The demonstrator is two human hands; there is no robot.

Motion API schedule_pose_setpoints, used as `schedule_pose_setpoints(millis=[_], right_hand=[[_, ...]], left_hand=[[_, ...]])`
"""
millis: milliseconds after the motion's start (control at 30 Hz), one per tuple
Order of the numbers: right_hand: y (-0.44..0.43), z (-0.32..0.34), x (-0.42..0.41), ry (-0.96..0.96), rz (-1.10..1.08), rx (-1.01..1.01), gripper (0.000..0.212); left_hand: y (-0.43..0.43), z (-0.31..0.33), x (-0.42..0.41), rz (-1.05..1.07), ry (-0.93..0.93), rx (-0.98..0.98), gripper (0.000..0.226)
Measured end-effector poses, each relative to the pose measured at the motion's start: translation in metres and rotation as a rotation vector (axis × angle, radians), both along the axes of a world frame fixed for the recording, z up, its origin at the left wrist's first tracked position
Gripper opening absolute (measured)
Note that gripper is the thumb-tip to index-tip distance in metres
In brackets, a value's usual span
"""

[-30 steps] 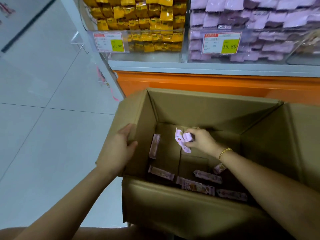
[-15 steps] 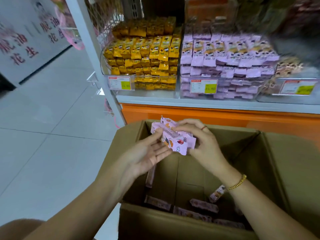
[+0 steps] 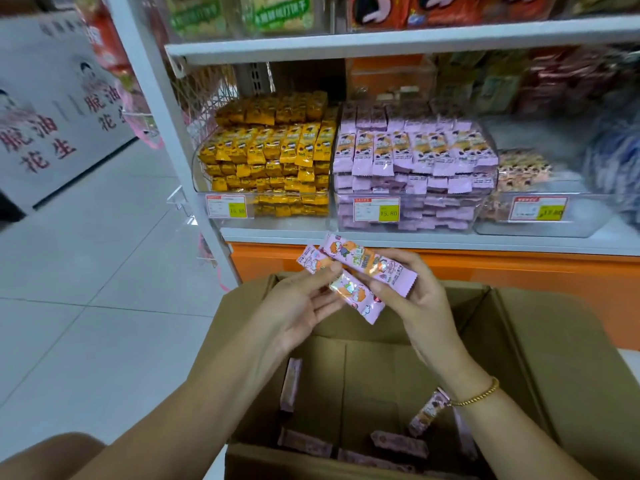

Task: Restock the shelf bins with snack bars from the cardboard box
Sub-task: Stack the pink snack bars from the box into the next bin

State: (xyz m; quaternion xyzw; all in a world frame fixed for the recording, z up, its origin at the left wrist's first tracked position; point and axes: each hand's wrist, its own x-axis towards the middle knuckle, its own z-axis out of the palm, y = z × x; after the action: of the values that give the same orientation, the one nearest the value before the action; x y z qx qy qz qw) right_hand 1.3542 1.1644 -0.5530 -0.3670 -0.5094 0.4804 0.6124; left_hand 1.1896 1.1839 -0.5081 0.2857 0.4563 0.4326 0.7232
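Both hands hold a small bunch of pink snack bars (image 3: pixel 360 268) above the open cardboard box (image 3: pixel 540 341). My left hand (image 3: pixel 298 306) pinches the bars from the left with thumb and fingertips. My right hand (image 3: pixel 412 289) grips their right ends. Several more pink bars (image 3: pixel 398 443) lie on the box floor. On the shelf ahead, a clear bin of pink bars (image 3: pixel 412 174) stands nearly full, with a bin of yellow bars (image 3: pixel 273 157) to its left.
A third clear bin (image 3: pixel 540 209) with mixed snacks sits right of the pink one. An orange shelf base (image 3: pixel 519 271) runs behind the box. The white shelf post (image 3: pixel 162 133) stands left, with tiled floor (image 3: pixel 86 271) beyond and a white display board (image 3: pixel 52 109) far left.
My right hand lifted the pink bars out of the box. My left hand left the box flap and joined it on the bars. The view tilted up to the shelf.
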Motion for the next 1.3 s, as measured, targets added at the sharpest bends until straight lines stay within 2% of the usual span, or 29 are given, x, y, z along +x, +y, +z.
schedule_pose_setpoints(millis=[133,367,500,600,700,767,833,900,1033,1133,1233,1300], right_hand=[[0.0,0.01,0.001,0.03,0.054,-0.01,0.039],[0.005,0.014,0.005,0.06,-0.016,-0.105,0.038],[0.008,0.013,0.006,0.219,0.001,-0.21,0.068],[0.009,0.013,0.007,0.332,0.008,-0.272,0.054],[0.011,0.016,0.011,0.343,-0.029,-0.312,0.044],[0.015,0.018,0.016,0.408,-0.05,-0.332,0.042],[0.019,0.018,0.021,0.518,-0.07,-0.355,0.041],[0.021,0.019,0.024,0.59,-0.062,-0.356,0.043],[0.02,0.024,0.014,0.561,-0.053,-0.305,0.05],[0.023,0.028,0.002,0.426,-0.086,-0.226,0.071],[0.025,0.036,-0.003,0.201,-0.15,-0.164,0.054],[0.029,0.041,0.0,0.065,-0.219,-0.134,0.043]], left_hand=[[0.008,0.003,0.007,-0.003,-0.057,0.033,0.024],[0.017,0.014,0.008,-0.039,-0.228,0.005,0.018],[0.022,0.015,0.007,-0.061,-0.189,0.074,0.016],[0.028,0.014,0.007,-0.085,-0.147,0.089,0.019],[0.034,0.018,0.001,-0.133,0.09,0.153,0.022],[0.041,0.023,-0.006,-0.086,0.192,0.164,0.025],[0.049,0.028,-0.014,-0.005,0.166,0.141,0.019],[0.056,0.033,-0.022,0.056,0.046,0.1,0.009],[0.057,0.033,-0.017,0.059,-0.126,0.061,0.014],[0.05,0.027,0.003,-0.041,-0.101,0.037,0.027],[0.045,0.022,0.016,-0.155,0.02,0.102,0.033],[0.047,0.023,0.018,-0.155,0.008,0.132,0.043]])
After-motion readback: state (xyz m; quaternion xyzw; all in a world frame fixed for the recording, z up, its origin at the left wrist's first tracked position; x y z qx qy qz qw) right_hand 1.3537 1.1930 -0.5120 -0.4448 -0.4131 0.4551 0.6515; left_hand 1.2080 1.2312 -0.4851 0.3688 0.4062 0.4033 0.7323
